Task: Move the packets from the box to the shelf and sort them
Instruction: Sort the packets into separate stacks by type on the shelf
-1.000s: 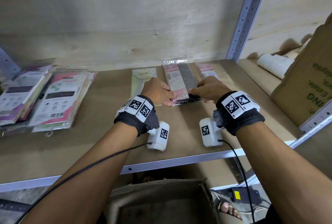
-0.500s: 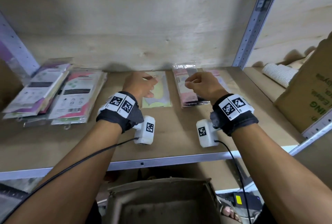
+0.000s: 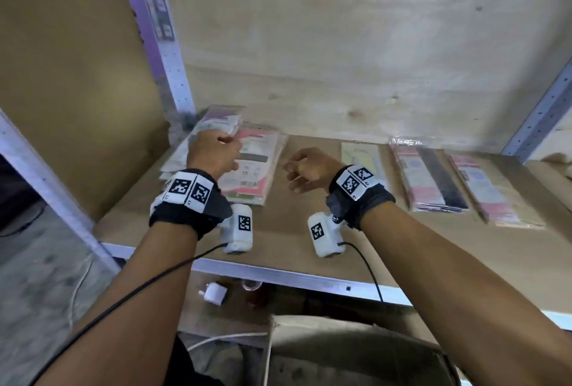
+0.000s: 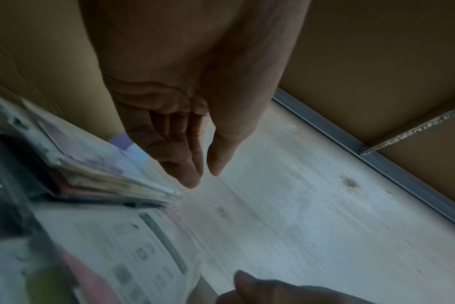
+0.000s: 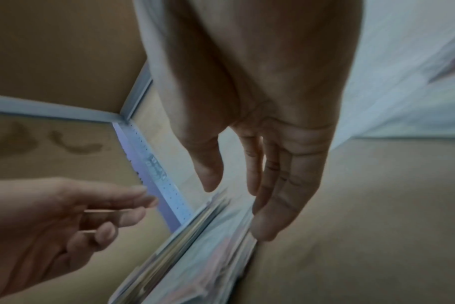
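Observation:
Two stacks of packets lie at the shelf's left end: a white-and-purple stack (image 3: 216,120) in the corner and a pink-and-white stack (image 3: 257,169) beside it. My left hand (image 3: 216,150) hovers over them, fingers relaxed and empty (image 4: 204,176). My right hand (image 3: 294,175) hangs just right of the pink-and-white stack, loosely curled, holding nothing (image 5: 237,205). Further right lie a pale green packet (image 3: 360,153), a pink-and-black packet (image 3: 430,178) and a pink packet (image 3: 489,190). The cardboard box (image 3: 340,339) sits below the shelf's front edge.
A perforated metal upright (image 3: 161,54) and a brown side panel (image 3: 77,91) close the shelf's left end. The wooden back wall (image 3: 340,60) rises behind the packets. A white charger plug (image 3: 213,292) lies on the level below. Bare shelf board (image 3: 402,246) shows in front.
Both hands have let go of the pink-and-black packet and moved left across the shelf to the left stacks. My view has turned left with them.

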The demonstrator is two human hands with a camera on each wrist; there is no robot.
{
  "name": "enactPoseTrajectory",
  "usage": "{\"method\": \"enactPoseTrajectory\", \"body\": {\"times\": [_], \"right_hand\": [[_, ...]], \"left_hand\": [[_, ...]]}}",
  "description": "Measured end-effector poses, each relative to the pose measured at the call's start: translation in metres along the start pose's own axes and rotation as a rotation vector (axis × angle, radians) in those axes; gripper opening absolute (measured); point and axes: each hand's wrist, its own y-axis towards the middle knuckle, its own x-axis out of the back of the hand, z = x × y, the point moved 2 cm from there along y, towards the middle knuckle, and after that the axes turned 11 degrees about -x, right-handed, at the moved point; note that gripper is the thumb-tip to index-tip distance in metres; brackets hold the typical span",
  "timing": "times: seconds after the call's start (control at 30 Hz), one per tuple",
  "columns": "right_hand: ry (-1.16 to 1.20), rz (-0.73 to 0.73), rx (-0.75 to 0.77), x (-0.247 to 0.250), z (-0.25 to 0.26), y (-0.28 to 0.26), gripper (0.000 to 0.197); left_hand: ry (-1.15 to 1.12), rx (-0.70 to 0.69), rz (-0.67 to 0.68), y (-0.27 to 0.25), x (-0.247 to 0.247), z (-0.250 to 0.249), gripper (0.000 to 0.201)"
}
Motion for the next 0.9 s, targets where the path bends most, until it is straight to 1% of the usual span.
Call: {"method": "enactPoseTrajectory", "body": {"times": [0.13, 0.23, 0.27, 0.3, 0.37, 0.43, 0.57, 0.6, 0.67, 0.7, 0.73, 0.77, 0.83, 0.87, 0.9], "right_hand": [[-0.062, 0.026, -0.097, -0.045, 0.02, 0.027, 0.05], [-0.226, -0.067, -0.087, -0.063, 0.024, 0.042, 0.088], [-0.254, -0.098, -0.082, -0.065, 0.023, 0.045, 0.099], [-0.267, -0.115, -0.085, -0.065, 0.022, 0.047, 0.103], [-0.309, -0.123, -0.101, -0.061, 0.022, 0.048, 0.097], [-0.35, -0.102, -0.123, -0.053, 0.02, 0.044, 0.084], [-0.385, -0.107, -0.105, -0.025, 0.015, 0.028, 0.047], [-0.33, -0.089, -0.088, -0.018, 0.012, 0.023, 0.039], [-0.127, -0.04, -0.061, -0.003, 0.009, 0.008, 0.02], [-0.054, -0.036, -0.041, 0.004, 0.008, -0.001, 0.011], [-0.019, -0.047, -0.012, 0.011, 0.007, -0.009, 0.008], [-0.017, -0.062, 0.026, 0.018, 0.006, -0.017, 0.01], [-0.087, -0.119, 0.14, 0.032, 0.006, -0.032, 0.017], [-0.167, -0.17, 0.216, 0.039, 0.006, -0.041, 0.017], [-0.269, -0.23, 0.296, 0.043, 0.005, -0.05, 0.016]], "left_hand": [[0.012, 0.005, -0.044, 0.005, 0.023, 0.018, 0.021], [0.02, 0.002, -0.034, 0.007, 0.032, 0.027, 0.022], [0.02, 0.0, -0.03, 0.007, 0.034, 0.03, 0.022], [0.023, 0.005, -0.026, 0.007, 0.036, 0.031, 0.021], [0.038, 0.01, -0.018, 0.004, 0.038, 0.035, 0.019], [0.029, 0.007, -0.004, 0.002, 0.037, 0.035, 0.019], [-0.061, -0.054, -0.02, -0.004, 0.025, 0.026, 0.018], [-0.094, -0.061, -0.022, -0.005, 0.02, 0.023, 0.016], [-0.2, -0.026, -0.005, -0.01, 0.009, 0.016, 0.006], [-0.251, 0.014, 0.018, -0.012, 0.004, 0.013, 0.014], [-0.311, 0.058, 0.059, -0.013, -0.003, 0.01, 0.028], [-0.398, 0.103, 0.117, -0.016, -0.009, 0.007, 0.042], [-0.585, 0.127, 0.263, -0.021, -0.022, -0.004, 0.063], [-0.671, 0.134, 0.315, -0.023, -0.028, -0.01, 0.068], [-0.761, 0.171, 0.334, -0.024, -0.034, -0.015, 0.067]]}}
